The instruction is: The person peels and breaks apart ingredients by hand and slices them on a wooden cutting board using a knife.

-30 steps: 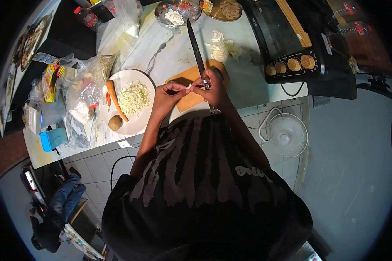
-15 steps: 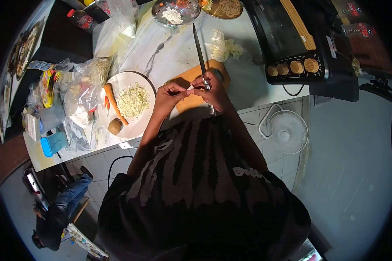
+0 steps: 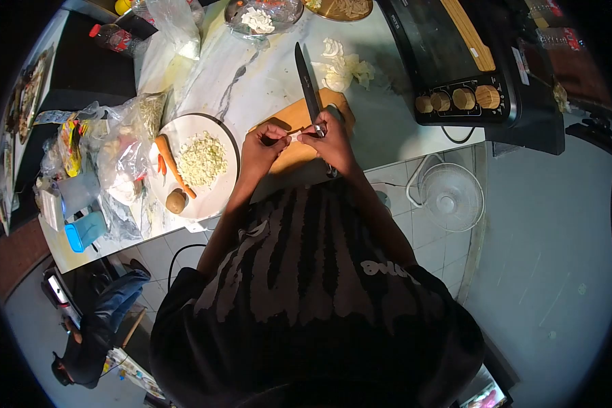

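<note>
My right hand (image 3: 333,141) is closed around the handle of a long knife (image 3: 307,85), whose blade points away from me over the cutting board. Its thumb and fingertip also meet a small white piece (image 3: 294,138), perhaps a garlic clove. From the other side, my left hand (image 3: 262,151) pinches that same piece. Both hands are above the wooden cutting board (image 3: 296,158). Left of them lies a pale plate (image 3: 216,197) with chopped white bits (image 3: 202,160), a carrot (image 3: 173,163), red chilies (image 3: 161,164) and a round brown vegetable (image 3: 176,202).
Pale peelings (image 3: 343,70) lie beyond the board. A black oven (image 3: 462,75) stands at right, and metal plates (image 3: 289,15) of food are at the back. Plastic bags (image 3: 126,153) and a blue container (image 3: 86,232) crowd the left. A fan (image 3: 450,197) is below; another person (image 3: 98,333) is lower left.
The view has shifted slightly. My fingertips have moved a little apart around the small white piece, and the knife blade has tilted slightly further left.
</note>
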{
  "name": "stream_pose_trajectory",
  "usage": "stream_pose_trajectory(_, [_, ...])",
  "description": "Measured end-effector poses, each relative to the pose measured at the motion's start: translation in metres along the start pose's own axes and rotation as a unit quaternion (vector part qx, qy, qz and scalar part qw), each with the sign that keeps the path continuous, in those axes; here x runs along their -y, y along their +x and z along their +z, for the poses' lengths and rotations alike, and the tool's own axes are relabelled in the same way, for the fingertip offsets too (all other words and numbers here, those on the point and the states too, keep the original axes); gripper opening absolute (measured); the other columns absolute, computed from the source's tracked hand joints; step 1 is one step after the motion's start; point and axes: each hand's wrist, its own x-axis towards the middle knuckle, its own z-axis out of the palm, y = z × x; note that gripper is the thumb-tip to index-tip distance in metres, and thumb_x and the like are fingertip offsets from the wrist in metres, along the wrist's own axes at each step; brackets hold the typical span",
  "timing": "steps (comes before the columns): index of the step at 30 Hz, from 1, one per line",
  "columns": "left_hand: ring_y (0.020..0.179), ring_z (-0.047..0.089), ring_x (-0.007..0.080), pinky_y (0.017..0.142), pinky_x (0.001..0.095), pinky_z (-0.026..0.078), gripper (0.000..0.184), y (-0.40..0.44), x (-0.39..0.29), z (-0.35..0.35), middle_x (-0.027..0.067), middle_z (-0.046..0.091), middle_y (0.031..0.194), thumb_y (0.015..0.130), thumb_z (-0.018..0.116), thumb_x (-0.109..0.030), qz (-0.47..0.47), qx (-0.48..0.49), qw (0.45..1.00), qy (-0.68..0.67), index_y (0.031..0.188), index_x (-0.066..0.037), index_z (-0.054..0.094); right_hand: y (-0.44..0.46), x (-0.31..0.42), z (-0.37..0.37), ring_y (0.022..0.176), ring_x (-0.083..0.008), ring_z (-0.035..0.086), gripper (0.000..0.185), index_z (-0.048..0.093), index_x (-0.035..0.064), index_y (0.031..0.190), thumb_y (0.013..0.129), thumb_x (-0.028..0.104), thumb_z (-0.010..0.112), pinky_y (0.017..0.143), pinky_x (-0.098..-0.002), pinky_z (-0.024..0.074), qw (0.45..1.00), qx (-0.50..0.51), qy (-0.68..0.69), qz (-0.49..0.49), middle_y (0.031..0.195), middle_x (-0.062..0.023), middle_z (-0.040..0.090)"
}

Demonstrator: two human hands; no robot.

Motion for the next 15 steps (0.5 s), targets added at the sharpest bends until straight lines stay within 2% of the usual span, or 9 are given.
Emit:
stream_pose_trajectory(2, [0.071, 0.061, 0.0063, 0.062, 0.0206, 0.047, 0.01, 0.0, 0.004, 0.001, 0.0025, 0.069, 0.081, 0.087, 0.074, -0.001, 0.038, -0.016, 0.997, 0.059, 0.094, -0.001, 0.067, 0.0, -0.003, 0.002, 0.063, -0.0064, 0.058, 0.041, 0.043, 0.0064, 0.093, 0.079, 0.007, 0.082, 0.046, -0.024, 0.045, 1.0, -0.007, -0.02, 0.003, 0.084, -0.0052, 0.068])
stream_pose_trajectory(3, [0.071, 0.061, 0.0063, 0.062, 0.0206, 0.047, 0.01, -0.001, 0.0, 0.003, 0.0025, 0.069, 0.081, 0.087, 0.074, -0.001, 0.036, -0.017, 0.997, 0.058, 0.094, -0.001, 0.067, 0.0, -0.002, 0.004, 0.063, -0.0064, 0.058, 0.041, 0.043, 0.0064, 0.093, 0.079, 0.007, 0.082, 0.046, -0.024, 0.045, 1.0, -0.006, -0.021, 0.005, 0.084, -0.0052, 0.068])
stream_pose_trajectory(5, [0.071, 0.06, 0.0068, 0.063, 0.0219, 0.047, 0.01, -0.002, -0.007, 0.003, 0.0019, 0.069, 0.08, 0.086, 0.074, -0.002, 0.027, -0.021, 0.992, 0.118, 0.095, -0.001, 0.068, 0.001, 0.002, 0.006, 0.078, -0.0123, 0.066, 0.039, 0.047, 0.0032, 0.095, 0.076, 0.002, 0.082, 0.069, -0.0286, 0.0529, 0.999, -0.02, 0.012, 0.023, 0.083, -0.0084, 0.067])
stream_pose_trajectory(12, [0.073, 0.062, 0.0097, 0.07, 0.0258, 0.049, 0.013, -0.009, -0.022, 0.008, 0.0034, 0.069, 0.08, 0.086, 0.073, -0.006, 0.031, -0.029, 0.98, 0.196, 0.098, -0.004, 0.071, 0.011, -0.018, 0.015, 0.078, -0.0167, 0.069, 0.037, 0.05, 0.0017, 0.095, 0.074, 0.002, 0.081, 0.068, -0.0332, 0.0543, 0.999, -0.043, -0.002, -0.025, 0.083, -0.0099, 0.067])
stream_pose_trajectory(14, [0.073, 0.062, 0.0116, 0.071, 0.027, 0.05, 0.016, -0.009, -0.018, 0.008, 0.0051, 0.069, 0.081, 0.085, 0.073, -0.005, 0.078, -0.014, 0.971, 0.224, 0.102, -0.004, 0.071, 0.009, -0.009, 0.018, 0.072, -0.0168, 0.068, 0.035, 0.05, 0.0024, 0.092, 0.077, 0.008, 0.081, 0.065, -0.0325, 0.052, 0.986, -0.081, -0.121, -0.081, 0.079, -0.0084, 0.069])
stream_pose_trajectory(15, [0.073, 0.062, 0.0116, 0.071, 0.027, 0.05, 0.016, -0.009, -0.017, 0.009, 0.0051, 0.069, 0.081, 0.085, 0.073, -0.005, 0.077, -0.014, 0.971, 0.224, 0.102, -0.004, 0.071, 0.009, -0.008, 0.019, 0.072, -0.0168, 0.068, 0.035, 0.05, 0.0024, 0.092, 0.077, 0.008, 0.081, 0.065, -0.0325, 0.052, 0.986, -0.08, -0.121, -0.08, 0.079, -0.0084, 0.069])
